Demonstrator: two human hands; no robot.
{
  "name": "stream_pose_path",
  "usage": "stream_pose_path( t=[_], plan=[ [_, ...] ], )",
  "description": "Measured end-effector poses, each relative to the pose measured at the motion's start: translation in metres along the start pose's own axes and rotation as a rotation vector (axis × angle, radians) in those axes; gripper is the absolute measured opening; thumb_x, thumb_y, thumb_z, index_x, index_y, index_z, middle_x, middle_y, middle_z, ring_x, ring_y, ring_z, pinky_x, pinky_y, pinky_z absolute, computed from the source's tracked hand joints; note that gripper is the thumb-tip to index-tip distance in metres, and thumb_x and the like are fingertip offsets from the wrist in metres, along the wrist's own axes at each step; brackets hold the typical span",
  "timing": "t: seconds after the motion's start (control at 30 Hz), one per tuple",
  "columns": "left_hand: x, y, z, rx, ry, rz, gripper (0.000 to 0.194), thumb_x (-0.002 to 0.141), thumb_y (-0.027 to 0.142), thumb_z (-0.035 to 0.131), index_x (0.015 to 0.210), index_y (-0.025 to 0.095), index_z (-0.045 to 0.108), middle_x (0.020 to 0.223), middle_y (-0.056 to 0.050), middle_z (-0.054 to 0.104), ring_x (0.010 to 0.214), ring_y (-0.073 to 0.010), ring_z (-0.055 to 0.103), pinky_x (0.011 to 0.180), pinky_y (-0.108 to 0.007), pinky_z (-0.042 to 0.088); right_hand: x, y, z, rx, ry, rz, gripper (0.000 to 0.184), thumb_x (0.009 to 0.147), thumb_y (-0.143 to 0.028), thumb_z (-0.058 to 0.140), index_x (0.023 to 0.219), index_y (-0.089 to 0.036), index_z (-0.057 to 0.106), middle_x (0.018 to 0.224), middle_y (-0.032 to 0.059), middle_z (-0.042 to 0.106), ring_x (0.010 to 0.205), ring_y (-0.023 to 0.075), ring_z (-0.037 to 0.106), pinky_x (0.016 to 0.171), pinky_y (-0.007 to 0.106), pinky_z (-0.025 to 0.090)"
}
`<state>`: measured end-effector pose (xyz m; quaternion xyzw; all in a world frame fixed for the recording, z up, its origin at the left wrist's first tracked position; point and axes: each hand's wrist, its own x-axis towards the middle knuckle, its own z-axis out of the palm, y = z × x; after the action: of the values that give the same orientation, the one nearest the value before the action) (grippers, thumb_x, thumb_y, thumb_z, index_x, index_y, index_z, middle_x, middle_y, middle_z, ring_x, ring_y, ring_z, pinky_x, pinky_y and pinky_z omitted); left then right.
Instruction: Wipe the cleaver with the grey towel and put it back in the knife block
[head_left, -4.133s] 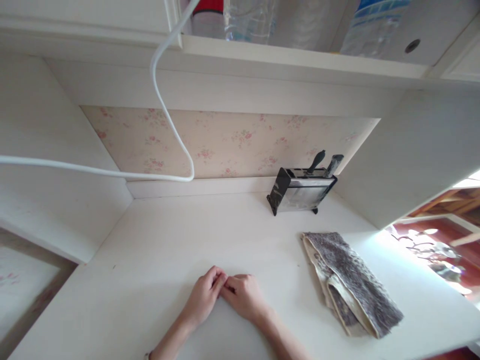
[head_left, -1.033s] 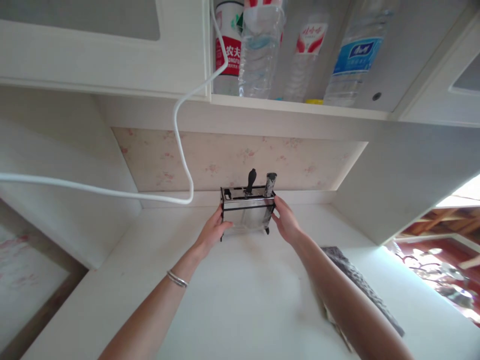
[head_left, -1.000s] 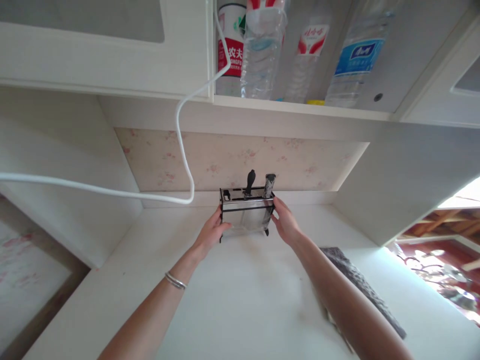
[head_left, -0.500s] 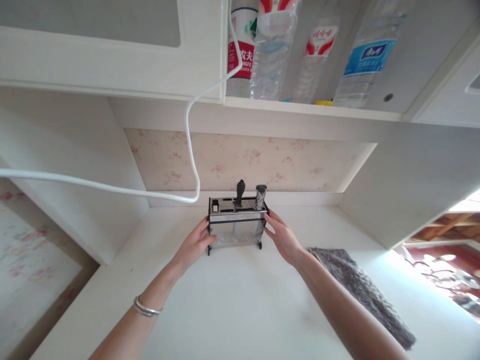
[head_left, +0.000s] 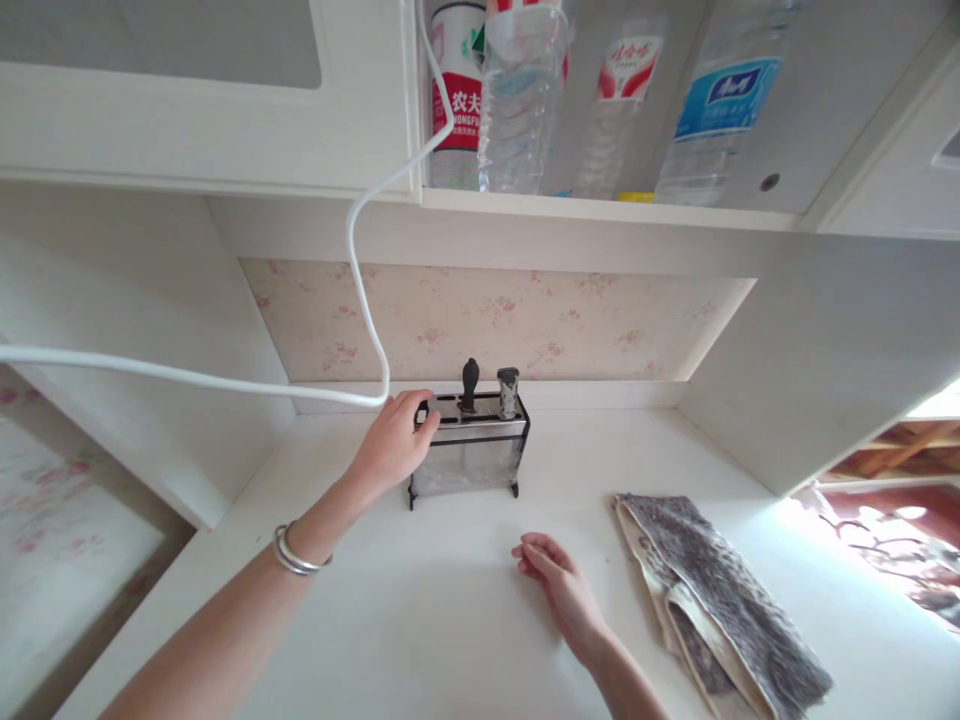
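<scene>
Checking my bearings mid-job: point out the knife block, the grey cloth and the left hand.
knife block (head_left: pixel 472 466): head view, on its front panel.
grey cloth (head_left: pixel 731 590): head view, on its upper face.
left hand (head_left: pixel 390 445): head view, on its back.

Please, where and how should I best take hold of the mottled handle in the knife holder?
Probably by its upper part, from above, with the right hand: the mottled handle stands nearly upright from the top of the knife holder, near its right end, its top free. The left hand is at the opposite end.
</scene>
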<state>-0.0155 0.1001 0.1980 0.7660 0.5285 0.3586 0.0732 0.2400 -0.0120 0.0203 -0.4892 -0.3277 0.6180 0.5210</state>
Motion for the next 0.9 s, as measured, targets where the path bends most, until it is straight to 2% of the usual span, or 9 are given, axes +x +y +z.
stream_pose_path(
  t=[0.1,0.23,0.33,0.47,0.67,0.8,0.9],
  plan=[
    [0.010,0.006,0.000,0.031,0.010,0.002,0.039,0.093,0.038,0.042,0.121,0.015,0.057,0.127,-0.011,0.061,0.120,-0.0262,0.054,0.107,-0.043,0.038,-0.005,0.013,-0.009,0.067,-0.003,-0.049,0.025,0.076,-0.042,0.075,0.087,-0.021,0.070,0.083,0.0029,0.069,0.076,0.0150,0.056,0.077,0.027,0.044],
    [0.023,0.009,0.000,-0.026,-0.040,-0.010,0.044,0.093,0.043,0.041,0.123,0.015,0.057,0.128,-0.011,0.061,0.120,-0.0255,0.055,0.105,-0.040,0.040,-0.003,0.011,-0.015,0.265,0.030,-0.054,0.022,0.076,-0.037,0.077,0.087,-0.020,0.071,0.081,0.0020,0.067,0.073,0.0132,0.055,0.075,0.025,0.045],
    [0.030,0.011,0.002,-0.104,-0.078,-0.046,0.047,0.093,0.045,0.041,0.124,0.015,0.057,0.130,-0.012,0.060,0.119,-0.0265,0.057,0.106,-0.042,0.039,0.000,0.010,-0.017,0.334,0.037,-0.049,0.019,0.076,-0.033,0.077,0.088,-0.018,0.071,0.079,0.0019,0.066,0.072,0.0122,0.054,0.074,0.023,0.046],
    [0.039,0.011,0.006,-0.187,-0.118,-0.075,0.048,0.091,0.046,0.044,0.125,0.015,0.057,0.131,-0.013,0.060,0.114,-0.0273,0.060,0.103,-0.044,0.042,0.001,0.012,-0.018,0.369,0.021,-0.044,0.018,0.077,-0.031,0.077,0.089,-0.017,0.071,0.079,0.0021,0.066,0.072,0.0114,0.054,0.073,0.022,0.046],
    [0.055,0.014,0.016,-0.306,-0.162,-0.054,0.050,0.081,0.038,0.061,0.126,0.016,0.056,0.131,-0.011,0.060,0.122,-0.0237,0.056,0.103,-0.036,0.044,0.001,0.011,-0.018,0.397,0.024,-0.031,0.019,0.076,-0.030,0.078,0.088,-0.017,0.071,0.078,0.0022,0.066,0.071,0.0112,0.054,0.072,0.022,0.047],
    [0.063,0.021,0.020,-0.398,-0.189,-0.079,0.050,0.078,0.038,0.064,0.123,0.017,0.057,0.127,-0.011,0.063,0.115,-0.0239,0.060,0.097,-0.036,0.048,0.001,0.011,-0.018,0.391,0.029,-0.033,0.020,0.075,-0.030,0.078,0.088,-0.017,0.071,0.078,0.0024,0.066,0.071,0.0115,0.054,0.072,0.022,0.047],
    [0.067,0.024,0.023,-0.450,-0.204,-0.096,0.042,0.078,0.040,0.065,0.113,0.018,0.062,0.117,-0.009,0.068,0.107,-0.0244,0.064,0.093,-0.037,0.049,0.002,0.011,-0.018,0.388,0.028,-0.032,0.020,0.075,-0.031,0.078,0.088,-0.017,0.071,0.079,0.0025,0.066,0.071,0.0116,0.054,0.071,0.022,0.046]
  ],
)
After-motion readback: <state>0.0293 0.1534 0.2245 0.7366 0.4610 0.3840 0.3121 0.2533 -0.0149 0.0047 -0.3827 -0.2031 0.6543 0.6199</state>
